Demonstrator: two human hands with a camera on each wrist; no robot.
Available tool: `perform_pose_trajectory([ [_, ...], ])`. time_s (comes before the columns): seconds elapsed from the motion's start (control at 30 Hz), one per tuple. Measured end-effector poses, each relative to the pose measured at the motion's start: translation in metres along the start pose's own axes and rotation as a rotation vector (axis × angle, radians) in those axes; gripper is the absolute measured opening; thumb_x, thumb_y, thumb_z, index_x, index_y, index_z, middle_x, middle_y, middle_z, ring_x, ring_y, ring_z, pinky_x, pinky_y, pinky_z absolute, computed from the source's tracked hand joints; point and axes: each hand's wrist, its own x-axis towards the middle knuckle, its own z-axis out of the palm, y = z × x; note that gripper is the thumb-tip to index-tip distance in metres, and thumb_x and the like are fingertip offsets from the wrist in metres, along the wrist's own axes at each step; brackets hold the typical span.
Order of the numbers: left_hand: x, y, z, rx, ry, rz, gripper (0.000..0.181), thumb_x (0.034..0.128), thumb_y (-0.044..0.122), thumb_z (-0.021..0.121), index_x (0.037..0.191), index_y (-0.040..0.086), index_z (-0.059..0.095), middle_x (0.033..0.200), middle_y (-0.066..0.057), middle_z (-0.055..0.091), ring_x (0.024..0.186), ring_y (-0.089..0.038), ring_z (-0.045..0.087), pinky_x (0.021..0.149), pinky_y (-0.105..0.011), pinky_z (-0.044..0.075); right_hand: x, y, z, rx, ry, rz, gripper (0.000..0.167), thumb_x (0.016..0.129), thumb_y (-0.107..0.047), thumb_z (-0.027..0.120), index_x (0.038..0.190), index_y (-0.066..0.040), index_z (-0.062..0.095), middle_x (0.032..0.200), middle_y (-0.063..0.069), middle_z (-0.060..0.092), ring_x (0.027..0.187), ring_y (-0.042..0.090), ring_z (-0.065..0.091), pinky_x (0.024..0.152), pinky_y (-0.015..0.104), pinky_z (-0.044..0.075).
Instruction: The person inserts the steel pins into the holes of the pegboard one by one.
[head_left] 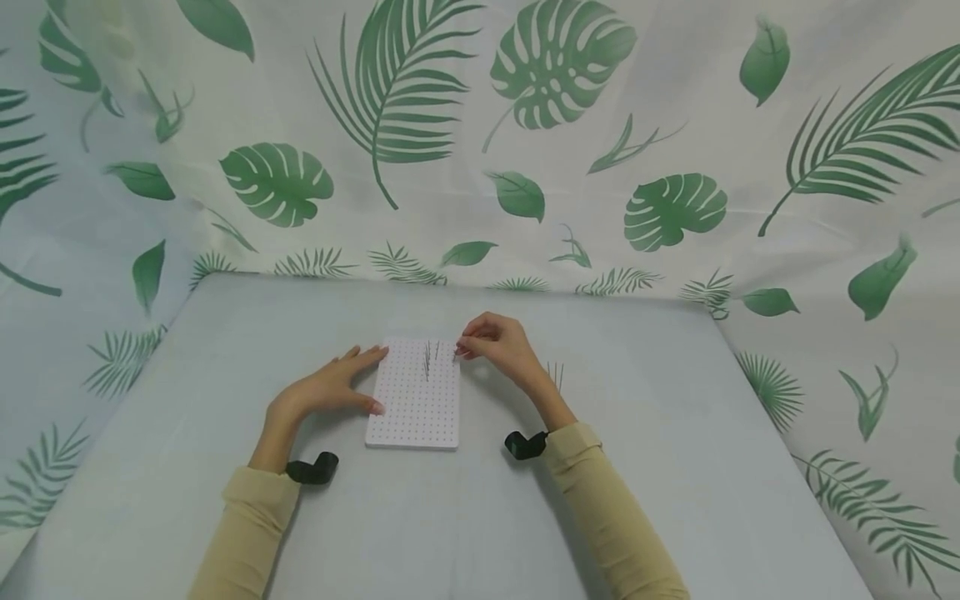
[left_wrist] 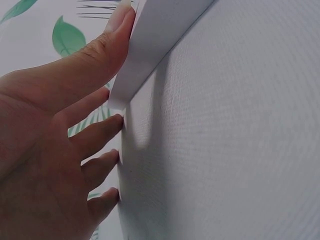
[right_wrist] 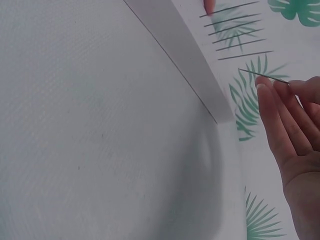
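Pin (right_wrist: 250, 72) pinched in our right grip (head_left: 498, 345), near the far right corner of the pegboard (head_left: 411, 400); left grip (head_left: 327, 387) spread against its left edge. We should bring the pin upright before lowering.

1. Right hand (right_wrist: 297, 165): cut by right wrist view's edge.
2. White board (left_wrist: 160, 32): cut by both wrist views' tops.
3. Thin rods (head_left: 556, 375) near right forearm (head_left: 553, 407): lower ends apparently hidden.

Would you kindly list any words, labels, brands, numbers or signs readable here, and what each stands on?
There is no readable text.
The white board shows only rows of small dots.
The wall cloth shows only green leaf prints.
The black wrist cameras show nothing legible.
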Motion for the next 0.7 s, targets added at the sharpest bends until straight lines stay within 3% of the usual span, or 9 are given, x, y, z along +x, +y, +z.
perform_pose_trajectory([
  [0.4, 0.000, -0.001, 0.001, 0.002, 0.002, -0.006, 0.100, 0.0835, 0.036, 0.084, 0.163, 0.009, 0.029, 0.169, -0.020, 0.020, 0.157, -0.050, 0.006, 0.126, -0.066, 0.003, 0.002, 0.004, 0.013, 0.038, 0.010, 0.013, 0.017, 0.093, -0.006, 0.075, 0.103, 0.006, 0.069, 0.101, 0.026, 0.076, 0.092, 0.040, 0.077, 0.081, 0.040, 0.065],
  [0.57, 0.000, -0.002, 0.001, -0.001, 0.001, -0.002, 0.100, 0.0834, 0.036, 0.084, 0.163, 0.009, 0.029, 0.170, -0.020, 0.020, 0.157, -0.049, 0.005, 0.126, -0.066, 0.002, 0.003, 0.005, 0.017, 0.043, 0.012, 0.025, 0.016, 0.094, -0.001, 0.072, 0.105, 0.010, 0.068, 0.103, 0.029, 0.075, 0.095, 0.046, 0.075, 0.083, 0.044, 0.064],
  [0.7, 0.001, -0.003, 0.001, 0.002, 0.003, 0.002, 0.099, 0.0842, 0.035, 0.083, 0.163, 0.009, 0.029, 0.170, -0.020, 0.020, 0.157, -0.049, 0.005, 0.126, -0.066, 0.002, 0.000, -0.006, 0.020, 0.049, 0.012, 0.021, 0.014, 0.094, 0.003, 0.070, 0.103, 0.012, 0.067, 0.103, 0.030, 0.074, 0.095, 0.047, 0.074, 0.082, 0.043, 0.064],
])
